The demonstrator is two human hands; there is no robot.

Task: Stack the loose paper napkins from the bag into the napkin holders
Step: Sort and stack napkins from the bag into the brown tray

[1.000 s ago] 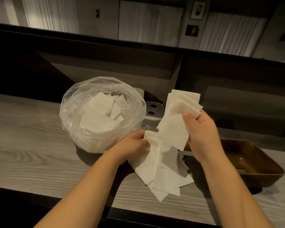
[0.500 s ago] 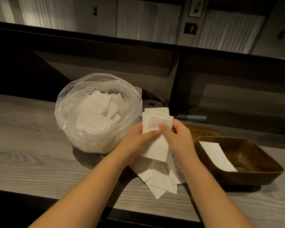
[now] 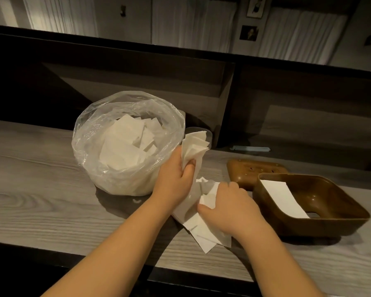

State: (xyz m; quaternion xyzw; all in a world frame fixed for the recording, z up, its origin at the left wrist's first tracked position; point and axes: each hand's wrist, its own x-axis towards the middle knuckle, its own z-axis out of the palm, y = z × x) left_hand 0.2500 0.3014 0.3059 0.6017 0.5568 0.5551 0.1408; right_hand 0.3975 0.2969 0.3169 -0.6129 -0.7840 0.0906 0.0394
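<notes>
A clear plastic bag [image 3: 107,168] full of white napkins stands on the wooden counter. Right beside it my left hand [image 3: 173,176] grips a small bundle of napkins [image 3: 196,144], held upright. My right hand [image 3: 227,209] is lower, its fingers curled onto a loose pile of napkins [image 3: 203,232] lying on the counter. To the right stands a brown napkin holder [image 3: 338,219] with one napkin [image 3: 283,198] lying inside it.
A brown lid-like piece [image 3: 244,170] lies just behind the holder. A raised dark back panel runs behind the counter, with a small pale strip [image 3: 251,148] at its foot. The counter's front edge [image 3: 180,266] is close to my forearms.
The bundle passed from both hands to my left hand alone, which moved toward the bag. My right hand dropped down onto the pile on the counter.
</notes>
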